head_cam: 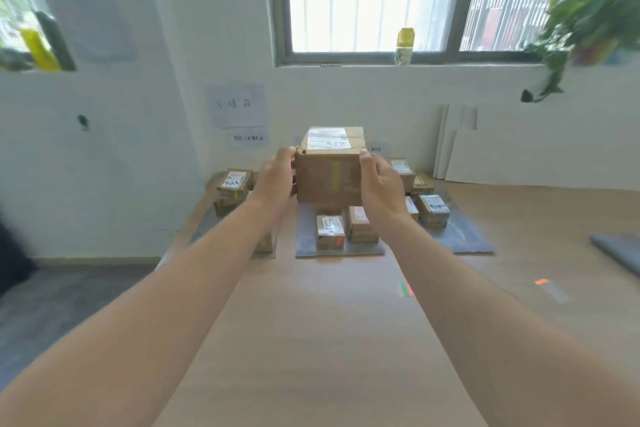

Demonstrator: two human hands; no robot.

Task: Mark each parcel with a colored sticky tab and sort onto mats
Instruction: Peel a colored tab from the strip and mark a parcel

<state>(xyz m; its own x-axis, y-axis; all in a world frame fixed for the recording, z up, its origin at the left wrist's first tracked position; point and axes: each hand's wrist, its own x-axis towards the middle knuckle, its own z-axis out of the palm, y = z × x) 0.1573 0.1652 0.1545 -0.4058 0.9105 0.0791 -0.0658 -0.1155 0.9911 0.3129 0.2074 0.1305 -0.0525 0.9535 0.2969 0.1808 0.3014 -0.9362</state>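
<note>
Gripping from both sides: clasping the brown cardboard parcel (pixel 325 184) between left hand (pixel 277 177) on its left face and right hand (pixel 377 184) on its right face, fingers curled round its side edges. Carrying it upright, white shipping label (pixel 328 138) facing up, yellow-green sticky tab (pixel 336 175) stuck vertically on the near face, so marked already by the look of it. Holding it over the far part of the middle grey mat (pixel 304 239), above and beyond the two small brown parcels (pixel 330 236) at that mat's near edge; cannot tell whether resting on something beneath or hanging free. Roughly cubic, perhaps slightly wider across, the width lying parallel to that mat's near edge. Reaching with both arms stretched almost straight ahead over the pale wooden table (pixel 329 340), wrists about level, neither hand nearer than the other. Judging the coming move a straight lowering onto that mat behind the small parcels, or a swing to a neighbouring mat, depending on tab colour. Spare coloured tabs (pixel 407 289) lying on the table, nearer than that mat and to its right.
</note>
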